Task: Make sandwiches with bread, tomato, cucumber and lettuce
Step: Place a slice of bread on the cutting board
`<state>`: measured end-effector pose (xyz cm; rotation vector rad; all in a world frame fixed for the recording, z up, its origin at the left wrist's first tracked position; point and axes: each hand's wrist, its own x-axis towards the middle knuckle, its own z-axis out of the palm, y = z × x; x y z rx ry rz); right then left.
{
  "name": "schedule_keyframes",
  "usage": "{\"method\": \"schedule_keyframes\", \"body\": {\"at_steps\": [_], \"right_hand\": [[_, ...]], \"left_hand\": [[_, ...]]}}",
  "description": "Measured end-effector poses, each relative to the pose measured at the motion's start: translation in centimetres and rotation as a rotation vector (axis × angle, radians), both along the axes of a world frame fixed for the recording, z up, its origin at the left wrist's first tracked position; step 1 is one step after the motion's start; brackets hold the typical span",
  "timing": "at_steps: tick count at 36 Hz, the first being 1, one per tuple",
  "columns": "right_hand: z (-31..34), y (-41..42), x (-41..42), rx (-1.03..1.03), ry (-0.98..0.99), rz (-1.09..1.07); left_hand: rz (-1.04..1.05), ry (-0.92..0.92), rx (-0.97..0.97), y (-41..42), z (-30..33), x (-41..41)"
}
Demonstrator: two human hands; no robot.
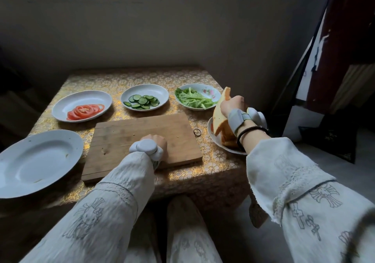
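At the right of the frame, the right hand (231,104) has its fingers curled round a bread slice (220,112), tipped up over the bread plate (216,139). The left hand (157,143) rests on the board (142,128) in the middle; whether its fingers are curled cannot be told. Along the back of the bench (211,167) sit tomato (85,111), cucumber (143,101) and lettuce (192,100).

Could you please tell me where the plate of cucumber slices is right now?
In the head view, the plate of cucumber slices sits mid-table beyond the cutting board, between the tomato plate and the lettuce plate.
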<state>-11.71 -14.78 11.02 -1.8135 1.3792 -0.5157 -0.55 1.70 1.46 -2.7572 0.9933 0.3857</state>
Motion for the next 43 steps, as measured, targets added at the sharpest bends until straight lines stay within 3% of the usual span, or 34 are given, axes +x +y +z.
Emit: {"method": "schedule_keyframes", "body": {"at_steps": [4,13,17,22,26,31,37,43], "right_hand": [[0.4,2.3,2.0,-0.024,-0.053,0.056],[-1.0,7.5,7.4,0.046,-0.005,0.298],[-1.9,9.7,9.7,0.113,-0.066,0.375],[-3.7,11.2,12.0,0.391,-0.195,0.446],[-4.6,12.8,11.0,0.521,-0.193,0.451],[-7.5,12.5,10.3,0.44,-0.061,0.436],[-8.1,11.6,9.8,0.086,0.214,0.496],[-7.8,10.8,10.2,0.073,0.227,0.484]], "left_hand": [[-0.029,-0.112,-0.127,1.8,0.2,0.4],[-0.021,-0.001,-0.277,6.4,-0.9,2.1],[0.094,0.018,-0.349,9.1,-0.8,3.2],[0.328,0.164,-0.646,10.5,-0.2,4.5],[0.452,0.303,-0.733,10.3,0.2,5.2],[0.488,0.314,-0.69,9.7,-0.4,5.3],[0.541,0.278,-0.724,8.8,-1.1,5.4],[0.531,0.341,-0.74,8.4,-0.9,5.3]]}}
